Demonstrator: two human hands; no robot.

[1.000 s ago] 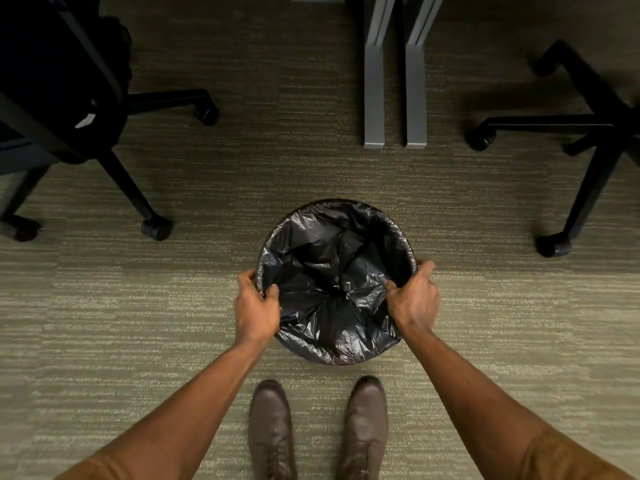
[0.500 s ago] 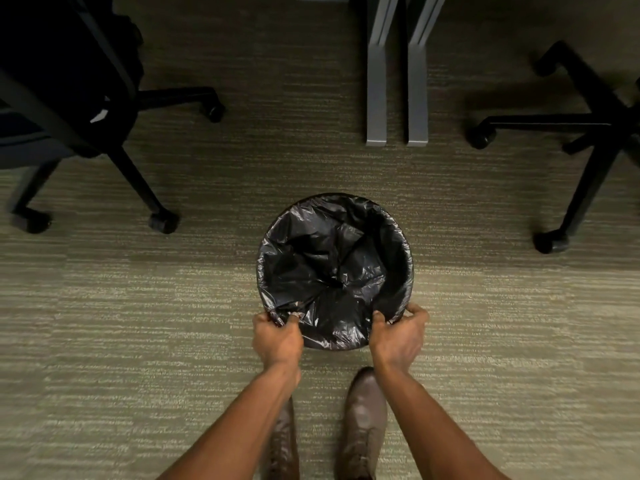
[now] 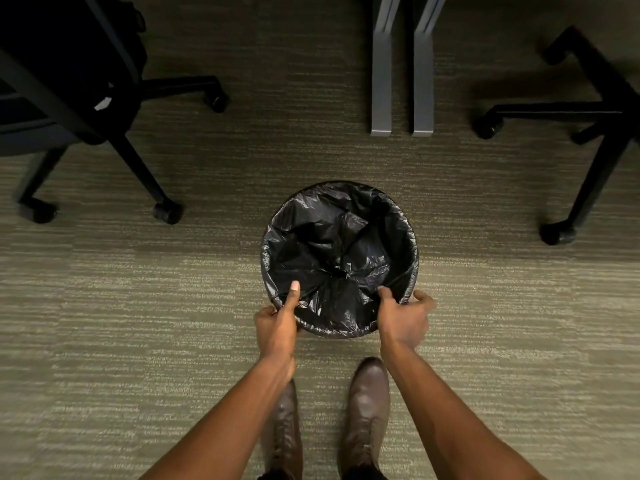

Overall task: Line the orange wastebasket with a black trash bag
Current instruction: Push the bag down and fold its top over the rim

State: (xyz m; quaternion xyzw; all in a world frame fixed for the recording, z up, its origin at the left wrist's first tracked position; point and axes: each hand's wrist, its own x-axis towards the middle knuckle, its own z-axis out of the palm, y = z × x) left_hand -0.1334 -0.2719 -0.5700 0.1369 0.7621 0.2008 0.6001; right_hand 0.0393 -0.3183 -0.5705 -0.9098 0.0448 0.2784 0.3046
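Note:
A round wastebasket stands on the carpet in front of my feet, its orange wall hidden under the black trash bag point(image 3: 337, 244), which fills its inside and folds over the rim all round. My left hand point(image 3: 278, 325) grips the near-left rim, thumb pressed inside on the bag, fingers outside. My right hand point(image 3: 403, 317) grips the near-right rim the same way, thumb inside, fingers wrapped round the outside.
A black office chair base point(image 3: 138, 161) with castors stands at the left, another chair base point(image 3: 595, 140) at the right. Two grey desk legs point(image 3: 401, 81) rise beyond the basket. My brown shoes point(image 3: 367, 407) stand just behind it on the striped carpet.
Both hands slid from the sides of the rim round to its near edge. The bag's near overhang, loose a second ago, now lies tight over the rim.

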